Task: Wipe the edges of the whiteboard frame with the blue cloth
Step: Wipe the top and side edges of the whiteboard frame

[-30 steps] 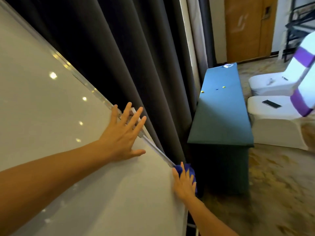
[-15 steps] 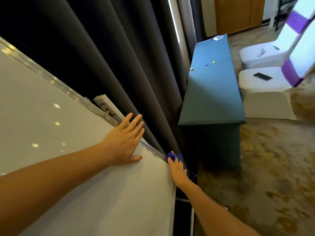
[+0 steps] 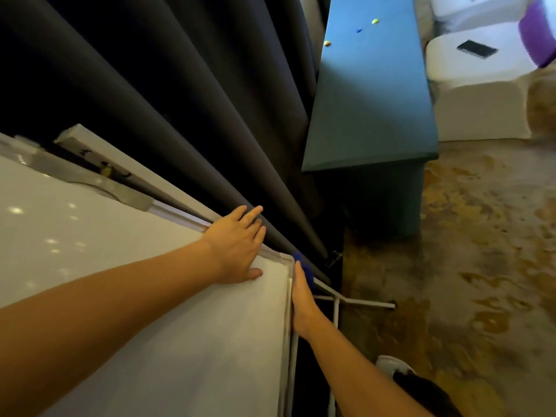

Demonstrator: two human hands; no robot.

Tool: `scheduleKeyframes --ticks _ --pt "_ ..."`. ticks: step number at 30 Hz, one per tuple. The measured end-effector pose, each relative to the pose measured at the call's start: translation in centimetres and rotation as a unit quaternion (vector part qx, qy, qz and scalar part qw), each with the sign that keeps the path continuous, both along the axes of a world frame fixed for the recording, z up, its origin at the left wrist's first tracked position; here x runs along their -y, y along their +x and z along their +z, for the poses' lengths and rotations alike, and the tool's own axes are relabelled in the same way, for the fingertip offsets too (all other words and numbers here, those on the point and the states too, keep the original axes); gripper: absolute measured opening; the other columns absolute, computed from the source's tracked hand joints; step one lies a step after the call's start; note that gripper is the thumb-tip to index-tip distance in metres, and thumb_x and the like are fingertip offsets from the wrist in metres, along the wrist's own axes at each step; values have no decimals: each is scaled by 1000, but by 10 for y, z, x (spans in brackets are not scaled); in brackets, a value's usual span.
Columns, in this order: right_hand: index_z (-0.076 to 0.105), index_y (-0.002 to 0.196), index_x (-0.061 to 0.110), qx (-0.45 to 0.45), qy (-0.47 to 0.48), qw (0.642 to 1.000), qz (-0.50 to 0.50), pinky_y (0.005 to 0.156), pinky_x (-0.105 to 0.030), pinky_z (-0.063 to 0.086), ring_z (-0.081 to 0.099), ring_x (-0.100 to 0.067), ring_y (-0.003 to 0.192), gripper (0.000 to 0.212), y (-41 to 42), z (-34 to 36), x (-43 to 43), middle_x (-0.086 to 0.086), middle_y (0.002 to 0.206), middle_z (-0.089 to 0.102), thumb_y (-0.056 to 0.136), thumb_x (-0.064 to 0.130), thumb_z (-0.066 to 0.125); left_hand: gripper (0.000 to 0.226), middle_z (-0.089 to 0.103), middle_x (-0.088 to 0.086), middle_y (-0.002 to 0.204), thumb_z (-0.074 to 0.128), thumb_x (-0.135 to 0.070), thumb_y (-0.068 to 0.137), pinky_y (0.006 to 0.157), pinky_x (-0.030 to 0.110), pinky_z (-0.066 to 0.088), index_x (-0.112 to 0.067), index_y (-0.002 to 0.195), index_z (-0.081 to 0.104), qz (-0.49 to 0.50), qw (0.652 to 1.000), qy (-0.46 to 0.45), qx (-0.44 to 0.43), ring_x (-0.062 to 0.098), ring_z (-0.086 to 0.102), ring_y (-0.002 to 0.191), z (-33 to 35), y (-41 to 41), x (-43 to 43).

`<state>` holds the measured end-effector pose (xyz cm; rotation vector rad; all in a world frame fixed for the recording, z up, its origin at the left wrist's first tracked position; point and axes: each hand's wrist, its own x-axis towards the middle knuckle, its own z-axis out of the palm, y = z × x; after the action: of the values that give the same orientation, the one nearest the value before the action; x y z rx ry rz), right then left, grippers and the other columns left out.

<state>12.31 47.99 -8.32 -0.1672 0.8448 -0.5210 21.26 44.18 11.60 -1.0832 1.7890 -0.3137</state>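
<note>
The whiteboard (image 3: 150, 296) fills the lower left, its pale frame (image 3: 287, 296) running down the right side from a corner. My left hand (image 3: 237, 246) lies flat, fingers together, on the board's surface next to the frame's top edge, holding nothing. My right hand (image 3: 302, 299) presses against the outer side of the frame just below the corner. The blue cloth (image 3: 305, 269) shows only as a small patch past that hand's fingertips, trapped between hand and frame; most of it is hidden.
Dark grey curtains (image 3: 180, 100) hang right behind the board. A teal table (image 3: 370, 100) stands to the right with small coloured bits on top. White covered chairs (image 3: 475, 85), one bearing a phone (image 3: 477, 49), sit beyond. The board's white stand legs (image 3: 355, 300) spread over patterned carpet.
The view has tilted down and closer. My right hand with the cloth has stayed at the board's corner and now lies along the side edge. My left hand has slid nearer the corner.
</note>
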Motion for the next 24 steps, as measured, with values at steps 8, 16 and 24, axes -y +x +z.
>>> scheduleKeyframes --ticks 8,16,24 --pt "67 127 17 231 144 949 -157 95 -52 50 63 -40 112 77 -27 -40 -16 -21 130 62 80 76 50 78 48 16 147 34 -65 93 111 48 35 -9 148 34 6 999 9 -46 37 34 140 -23 -24 9" --pt "59 135 17 197 168 931 -257 81 -39 53 71 -28 93 50 -69 -70 -8 -11 116 71 95 47 54 52 60 6 94 39 -55 97 71 35 46 -12 120 58 14 997 11 -79 23 61 85 -31 -46 15" --pt "75 111 8 213 86 962 -146 87 -46 54 69 -34 102 54 -87 -44 -7 -18 120 68 67 36 87 51 64 6 97 40 -54 97 78 36 52 -12 118 58 2 995 8 -103 22 63 87 -39 -45 15"
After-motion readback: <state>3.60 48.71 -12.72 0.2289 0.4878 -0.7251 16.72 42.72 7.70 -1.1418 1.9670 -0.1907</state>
